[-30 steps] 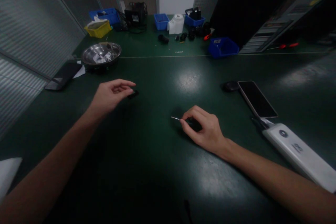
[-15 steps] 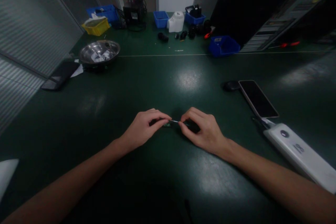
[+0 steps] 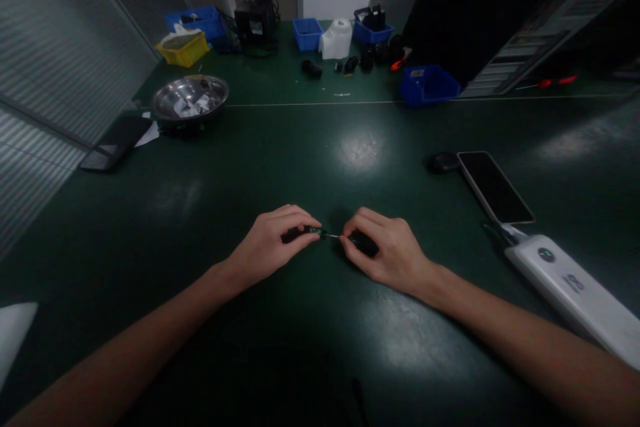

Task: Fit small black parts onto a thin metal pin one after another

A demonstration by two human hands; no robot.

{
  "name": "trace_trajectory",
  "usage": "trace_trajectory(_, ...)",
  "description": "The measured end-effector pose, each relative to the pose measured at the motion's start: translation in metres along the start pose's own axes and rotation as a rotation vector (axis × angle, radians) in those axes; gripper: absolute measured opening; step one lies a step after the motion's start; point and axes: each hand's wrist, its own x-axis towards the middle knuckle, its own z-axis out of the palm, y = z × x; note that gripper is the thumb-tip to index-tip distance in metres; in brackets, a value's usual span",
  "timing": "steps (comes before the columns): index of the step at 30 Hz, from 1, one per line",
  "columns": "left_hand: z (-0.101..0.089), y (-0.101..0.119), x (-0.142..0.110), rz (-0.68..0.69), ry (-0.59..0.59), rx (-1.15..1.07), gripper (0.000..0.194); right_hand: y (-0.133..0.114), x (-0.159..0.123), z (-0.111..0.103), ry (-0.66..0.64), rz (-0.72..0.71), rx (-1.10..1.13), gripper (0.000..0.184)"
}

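Between the thumb and fingers of my left hand [image 3: 273, 239] is a small green circuit board [image 3: 315, 231], its left part covered by the fingers. My right hand [image 3: 383, 243] is closed in a pinch on a thin metal-shafted tool [image 3: 332, 235] that looks like a small screwdriver. The shaft points left and its tip meets, or nearly meets, the board's right end. Something dark inside the right hand's curl may be the tool's handle, though shade makes this unclear. Both hands are low over the green table [image 3: 280, 160].
To the right lie a black mouse [image 3: 445, 162], a phone [image 3: 496, 187] and a white power bank [image 3: 575, 287]. A steel bowl [image 3: 165, 107] with white scraps stands back left. Along the back are blue bins [image 3: 308, 35], a yellow bin [image 3: 184, 51] and a white housing [image 3: 336, 40].
The left fingers have shifted from the tool's tip onto the green circuit board, which now shows more plainly between them. The right hand keeps its pinch nearly in place.
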Motion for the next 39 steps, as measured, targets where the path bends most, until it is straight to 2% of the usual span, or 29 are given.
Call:
trace_trajectory(21,0.0058,0.0012,-0.0039,0.190,0.023,0.048,0.022,0.0008,-0.0027,0.0021,-0.005,-0.080,-0.014,0.014)
trace_trajectory(28,0.0095,0.0001,-0.0043,0.293,0.010,0.156,0.023,0.0015,-0.0029,0.0041,-0.023,-0.084,-0.065,0.017)
trace_trajectory(39,0.0067,-0.0029,-0.0056,0.187,-0.059,0.396,0.050,0.0021,-0.0014,0.0034,0.096,0.048,-0.052,0.017)
